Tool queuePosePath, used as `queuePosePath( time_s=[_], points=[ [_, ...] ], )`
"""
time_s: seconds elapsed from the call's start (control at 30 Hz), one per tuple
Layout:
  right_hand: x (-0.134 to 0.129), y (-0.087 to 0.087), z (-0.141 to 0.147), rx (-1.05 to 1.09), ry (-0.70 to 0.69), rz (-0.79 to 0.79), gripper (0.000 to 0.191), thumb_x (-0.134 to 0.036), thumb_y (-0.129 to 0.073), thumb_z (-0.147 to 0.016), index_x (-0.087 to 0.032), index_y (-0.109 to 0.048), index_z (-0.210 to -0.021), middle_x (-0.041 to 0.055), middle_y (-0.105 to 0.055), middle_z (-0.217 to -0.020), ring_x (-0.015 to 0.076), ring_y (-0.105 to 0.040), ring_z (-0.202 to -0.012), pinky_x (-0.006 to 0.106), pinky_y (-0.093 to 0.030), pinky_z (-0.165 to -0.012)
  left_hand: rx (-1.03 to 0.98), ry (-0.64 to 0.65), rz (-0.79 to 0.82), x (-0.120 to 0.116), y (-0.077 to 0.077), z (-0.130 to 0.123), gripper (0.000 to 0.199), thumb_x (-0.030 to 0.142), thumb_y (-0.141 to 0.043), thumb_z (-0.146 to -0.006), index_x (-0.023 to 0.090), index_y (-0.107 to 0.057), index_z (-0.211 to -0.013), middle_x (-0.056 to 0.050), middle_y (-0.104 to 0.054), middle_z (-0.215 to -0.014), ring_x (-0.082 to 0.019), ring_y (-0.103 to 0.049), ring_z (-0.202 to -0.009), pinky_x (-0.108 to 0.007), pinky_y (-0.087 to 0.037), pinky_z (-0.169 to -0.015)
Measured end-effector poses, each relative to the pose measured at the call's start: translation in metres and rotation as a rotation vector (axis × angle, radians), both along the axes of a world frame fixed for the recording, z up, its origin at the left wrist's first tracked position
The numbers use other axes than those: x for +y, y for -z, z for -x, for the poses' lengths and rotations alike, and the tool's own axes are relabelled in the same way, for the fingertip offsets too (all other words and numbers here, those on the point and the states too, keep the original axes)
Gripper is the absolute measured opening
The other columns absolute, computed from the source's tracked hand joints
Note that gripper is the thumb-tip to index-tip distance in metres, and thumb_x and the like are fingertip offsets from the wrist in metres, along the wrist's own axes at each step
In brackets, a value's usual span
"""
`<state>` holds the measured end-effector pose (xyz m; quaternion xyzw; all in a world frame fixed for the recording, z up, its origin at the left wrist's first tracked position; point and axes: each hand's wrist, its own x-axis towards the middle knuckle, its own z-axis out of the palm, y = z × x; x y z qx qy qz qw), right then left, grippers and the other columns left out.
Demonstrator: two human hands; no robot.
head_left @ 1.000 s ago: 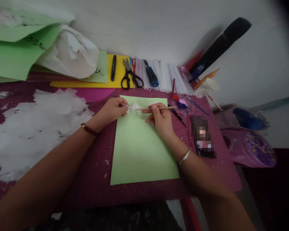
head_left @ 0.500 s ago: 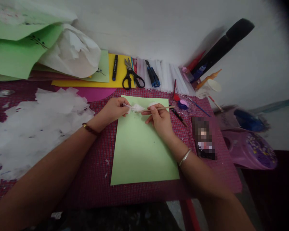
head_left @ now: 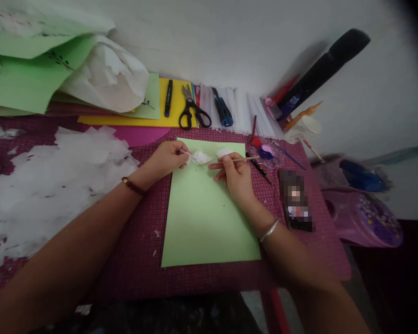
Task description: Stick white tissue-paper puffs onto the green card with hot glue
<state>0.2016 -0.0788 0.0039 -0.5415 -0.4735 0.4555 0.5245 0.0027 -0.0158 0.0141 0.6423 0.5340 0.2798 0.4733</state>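
Near the top of a light green sheet (head_left: 209,222), my left hand (head_left: 170,157) pinches the twisted end of a white tissue piece (head_left: 201,158), whose ruffled part spreads to the right. My right hand (head_left: 234,172) holds a thin wooden stick (head_left: 245,159) between thumb and fingers. The stick's left end points toward the tissue, with a small gap between them. Behind my right fingers, another white tuft (head_left: 224,151) lies on the sheet.
White tissue pieces (head_left: 59,181) cover the table's left side. Scissors (head_left: 193,107), a marker (head_left: 168,98) and a blue cutter (head_left: 222,107) lie at the back. On the right are a paint palette (head_left: 266,151) and a dark phone-like object (head_left: 295,199).
My right hand and the stick have moved slightly right and down, away from the tissue. More of the ruffled tissue shows. My left hand keeps its pinch.
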Motion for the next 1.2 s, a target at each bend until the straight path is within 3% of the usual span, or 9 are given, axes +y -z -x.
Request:
queuePosePath(
  time_s=[0.63, 0.83, 0.97, 1.07, 1.2],
  points=[
    [0.008, 0.001, 0.003, 0.009, 0.011, 0.000, 0.035, -0.058, -0.059, -0.090, -0.024, -0.052, -0.086, 0.0007, -0.078, -0.078, 0.0082, -0.059, -0.042, 0.020, -0.036, -0.038, 0.024, 0.008, -0.025, 0.001, 0.002, 0.001, 0.007, 0.014, -0.059, -0.072, 0.016, -0.064, -0.075, 0.002, -0.059, -0.056, -0.011, -0.052, -0.052, -0.024, -0.036, -0.051],
    [0.009, -0.004, -0.002, 0.183, 0.078, 0.034, 0.043, -0.064, -0.062, -0.086, -0.021, -0.057, -0.083, -0.0007, -0.074, -0.066, 0.0074, -0.057, -0.041, 0.020, -0.027, -0.033, -0.009, -0.001, -0.005, 0.000, -0.001, -0.002, 0.003, 0.014, -0.061, -0.071, 0.017, -0.062, -0.072, 0.003, -0.056, -0.052, -0.010, -0.049, -0.049, -0.023, -0.034, -0.049],
    [0.010, -0.005, -0.008, 0.318, 0.187, 0.001, 0.046, -0.066, -0.059, -0.087, -0.022, -0.058, -0.079, -0.0048, -0.066, -0.055, 0.0056, -0.050, -0.037, 0.021, -0.026, -0.034, -0.094, -0.055, 0.042, -0.002, -0.005, -0.002, 0.006, 0.011, -0.062, -0.068, 0.016, -0.060, -0.068, 0.003, -0.057, -0.054, -0.009, -0.048, -0.051, -0.023, -0.036, -0.051],
    [0.010, -0.004, -0.011, 0.352, 0.166, -0.019, 0.043, -0.063, -0.059, -0.090, -0.022, -0.059, -0.079, -0.0053, -0.064, -0.055, 0.0054, -0.050, -0.038, 0.021, -0.029, -0.036, -0.180, -0.077, 0.051, -0.006, -0.011, 0.002, 0.007, 0.012, -0.062, -0.072, 0.016, -0.060, -0.067, 0.004, -0.051, -0.052, -0.007, -0.042, -0.048, -0.023, -0.032, -0.049],
    [0.008, -0.002, -0.015, 0.342, 0.124, 0.012, 0.038, -0.059, -0.059, -0.091, -0.023, -0.059, -0.082, -0.0047, -0.064, -0.058, 0.0062, -0.051, -0.041, 0.022, -0.031, -0.037, -0.185, 0.100, 0.071, -0.011, -0.017, 0.002, 0.002, 0.019, -0.065, -0.074, 0.017, -0.065, -0.075, 0.004, -0.052, -0.055, -0.007, -0.040, -0.047, -0.023, -0.031, -0.048]
  ],
)
